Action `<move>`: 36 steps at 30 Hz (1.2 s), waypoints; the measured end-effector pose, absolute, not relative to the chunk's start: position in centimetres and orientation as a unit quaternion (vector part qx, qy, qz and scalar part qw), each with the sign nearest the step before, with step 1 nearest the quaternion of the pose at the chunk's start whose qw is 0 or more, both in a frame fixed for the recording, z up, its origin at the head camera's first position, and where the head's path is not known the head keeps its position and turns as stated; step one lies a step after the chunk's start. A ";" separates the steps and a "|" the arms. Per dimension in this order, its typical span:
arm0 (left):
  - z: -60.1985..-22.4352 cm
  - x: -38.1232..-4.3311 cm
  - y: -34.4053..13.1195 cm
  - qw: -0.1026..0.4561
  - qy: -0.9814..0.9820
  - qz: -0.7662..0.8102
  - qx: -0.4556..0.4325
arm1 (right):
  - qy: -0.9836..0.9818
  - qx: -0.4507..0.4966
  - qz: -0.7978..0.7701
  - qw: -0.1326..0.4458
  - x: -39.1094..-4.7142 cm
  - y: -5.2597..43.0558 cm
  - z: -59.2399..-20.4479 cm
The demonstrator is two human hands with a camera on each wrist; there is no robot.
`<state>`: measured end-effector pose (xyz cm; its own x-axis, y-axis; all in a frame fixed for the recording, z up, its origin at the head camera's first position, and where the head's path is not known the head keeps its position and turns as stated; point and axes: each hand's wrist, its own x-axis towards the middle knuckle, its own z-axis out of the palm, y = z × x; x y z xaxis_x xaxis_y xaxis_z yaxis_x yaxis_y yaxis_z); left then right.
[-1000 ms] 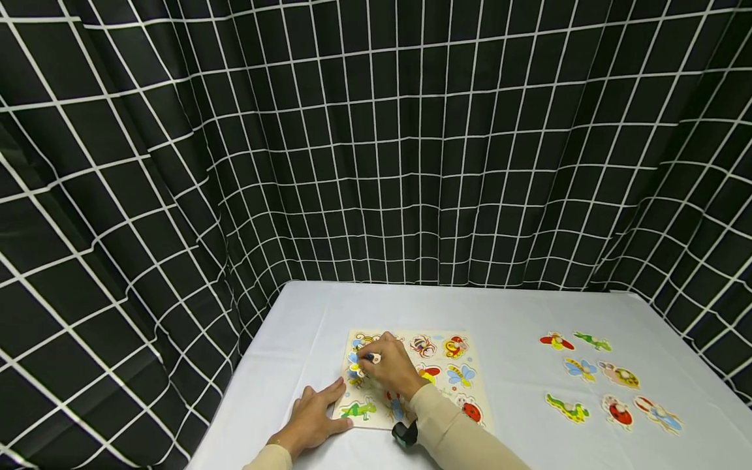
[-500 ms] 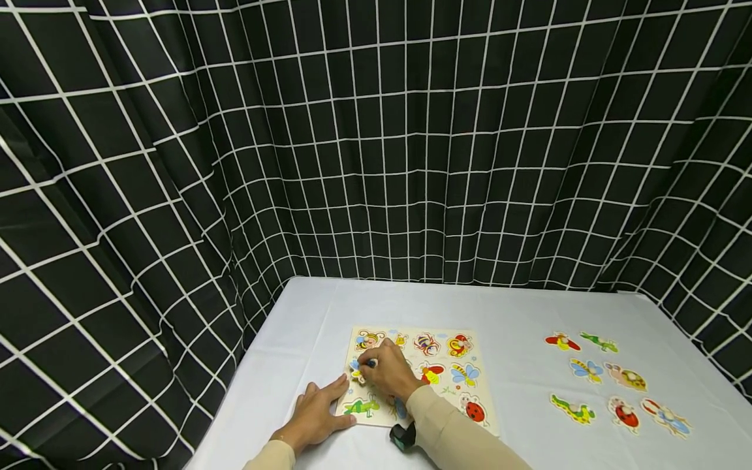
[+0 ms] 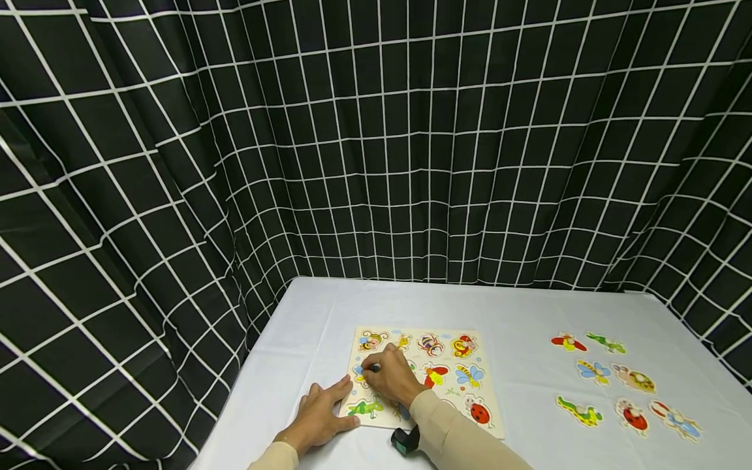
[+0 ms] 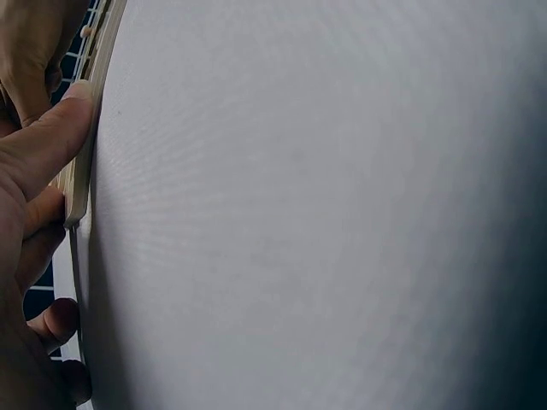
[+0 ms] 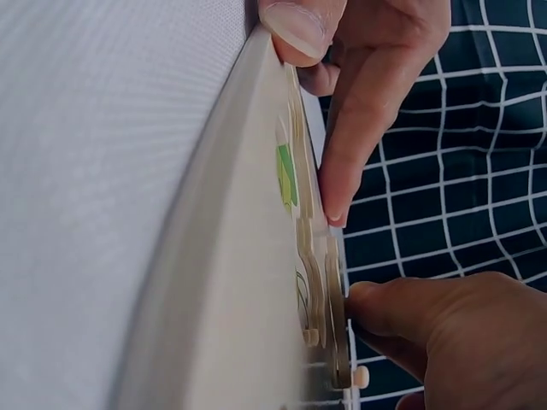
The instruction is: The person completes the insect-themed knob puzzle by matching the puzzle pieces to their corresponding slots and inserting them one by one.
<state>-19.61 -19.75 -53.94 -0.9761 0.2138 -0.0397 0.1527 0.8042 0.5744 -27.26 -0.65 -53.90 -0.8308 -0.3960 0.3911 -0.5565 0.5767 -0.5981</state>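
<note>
A wooden peg puzzle board (image 3: 489, 398) with insect pictures lies flat near the table's front. My right hand (image 3: 392, 378) pinches a blue-winged insect puzzle piece (image 3: 358, 372) over the left side of the board, middle row; the fingers cover much of it. In the right wrist view the piece (image 5: 338, 316) shows edge-on, close against the board, with the right hand (image 5: 453, 329) on it. My left hand (image 3: 320, 414) rests at the board's near left corner. In the left wrist view its thumb (image 4: 55, 137) presses along the board's edge (image 4: 81, 179).
Several loose insect pieces lie on the white cloth at right, among them a ladybug (image 3: 633, 416), a caterpillar (image 3: 579, 411), a snail (image 3: 634, 378) and a grasshopper (image 3: 607, 343). A black curtain with white grid lines (image 3: 435, 163) surrounds the table (image 3: 529, 450).
The right hand has lowered the blue-winged piece from above the board to close against it at left. The left hand has stayed at the corner. The head view has shifted slightly.
</note>
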 end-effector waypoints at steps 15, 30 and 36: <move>-53.8 -19.5 -19.7 0.056 0.949 0.295 0.093 | -0.881 0.283 0.358 0.128 -27.4 -0.7 -54.3; -53.5 -19.7 -19.7 0.051 0.953 0.281 0.101 | -0.859 0.228 0.451 0.084 -27.8 0.1 -50.8; -53.6 -19.5 -19.6 0.048 0.953 0.281 0.102 | -0.856 0.204 0.459 0.124 -27.8 1.2 -49.1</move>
